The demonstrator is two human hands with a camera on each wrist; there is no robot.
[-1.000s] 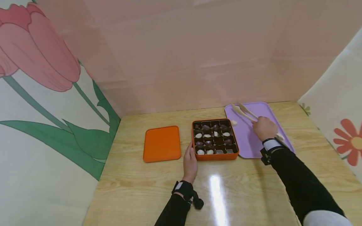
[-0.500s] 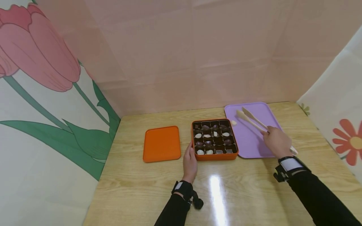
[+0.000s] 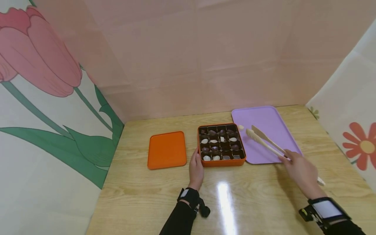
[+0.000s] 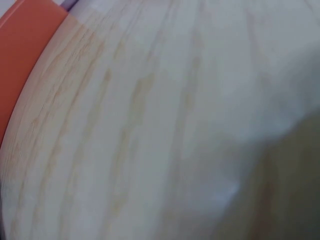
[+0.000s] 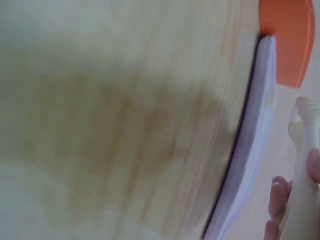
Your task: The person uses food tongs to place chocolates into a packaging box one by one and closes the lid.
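Observation:
My left hand (image 3: 196,170) rests against the left wall of an orange box (image 3: 224,164), fingers lying along its side. Divided into small compartments, the box holds dark and white chocolates (image 3: 233,139). To its right lies a purple tray (image 3: 271,114). My right hand (image 3: 302,171) grips pale tongs (image 3: 257,137) by the middle, with their tips apart over the tray and nothing between them. A small whitish piece (image 3: 240,127) sits at the tray's left edge, close to the box. In the right wrist view, fingers (image 5: 278,200) wrap the tongs (image 5: 304,190).
A flat orange lid (image 3: 166,150) lies on the wooden table (image 3: 132,192), left of the box. A pinkish cloth wall (image 3: 188,65) stands behind the table. Printed flower panels (image 3: 352,104) flank both sides.
My right hand has drawn the tongs back toward me and to the right across the tray. My left hand stays against the box.

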